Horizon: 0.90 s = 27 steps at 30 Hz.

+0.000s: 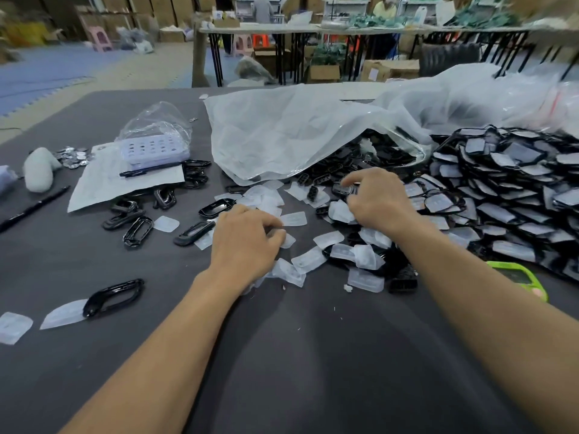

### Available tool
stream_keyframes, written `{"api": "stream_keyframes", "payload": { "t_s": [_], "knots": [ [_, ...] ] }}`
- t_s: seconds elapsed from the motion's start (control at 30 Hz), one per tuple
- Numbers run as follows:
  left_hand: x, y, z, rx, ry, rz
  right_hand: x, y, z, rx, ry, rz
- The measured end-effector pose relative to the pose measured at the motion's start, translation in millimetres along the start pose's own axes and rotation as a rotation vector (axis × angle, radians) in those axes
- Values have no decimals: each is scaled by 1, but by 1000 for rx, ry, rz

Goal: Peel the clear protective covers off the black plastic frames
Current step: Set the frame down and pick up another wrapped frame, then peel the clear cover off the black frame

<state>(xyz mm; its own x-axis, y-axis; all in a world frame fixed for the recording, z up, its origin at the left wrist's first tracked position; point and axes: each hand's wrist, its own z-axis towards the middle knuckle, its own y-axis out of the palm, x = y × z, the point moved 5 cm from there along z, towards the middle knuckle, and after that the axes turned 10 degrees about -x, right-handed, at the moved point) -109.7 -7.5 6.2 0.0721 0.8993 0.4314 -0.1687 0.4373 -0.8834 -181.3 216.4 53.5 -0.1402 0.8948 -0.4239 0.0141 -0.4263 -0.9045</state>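
Tabletop [297, 371] nearest. Left hand [244, 242] curled over loose clear covers [294, 219], grip unclear; right hand [379, 198], 1 o'clock, gripped black frame [340, 190]. Best: lift cover's corner, peel steadily.

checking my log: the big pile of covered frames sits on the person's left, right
No. The head view shows the pile of covered frames on the person's right, out past the right hand, not on the left.

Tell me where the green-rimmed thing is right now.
The green-rimmed thing lies at the right of the head view, just outside the right forearm, at the near foot of the heap of covered frames.
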Motion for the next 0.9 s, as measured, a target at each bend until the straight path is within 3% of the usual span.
{"api": "stream_keyframes", "payload": {
  "t_s": [0.1, 0.2, 0.4, 0.47, 0.57, 0.63, 0.73, 0.9],
  "knots": [
    [-5, 0, -8, -43, 87, 30, -27, 23, 16, -110, -64, -182],
    [-15, -2, -14, -62, 29, -109, -39, 37, 25, -141, -102, -386],
    [-18, -12, -17, -1, -91, -224, -51, 39, 28, -178, -226, -413],
    [-24, -26, -17, 97, -117, -215, -53, 35, 27, -162, -193, -146],
    [-53, -54, -16, 215, -239, -138, -59, 33, 23, -84, -79, 726],
    [-76, -64, -17, 199, -357, -75, -71, 43, 19, -78, -10, 1101],
    [-92, -62, -14, 82, -412, -19, -98, 67, 10, -200, 56, 1384],
    [-99, -57, -10, -32, -388, -137, -123, 106, -11, -349, 112, 1505]
  ]
}}
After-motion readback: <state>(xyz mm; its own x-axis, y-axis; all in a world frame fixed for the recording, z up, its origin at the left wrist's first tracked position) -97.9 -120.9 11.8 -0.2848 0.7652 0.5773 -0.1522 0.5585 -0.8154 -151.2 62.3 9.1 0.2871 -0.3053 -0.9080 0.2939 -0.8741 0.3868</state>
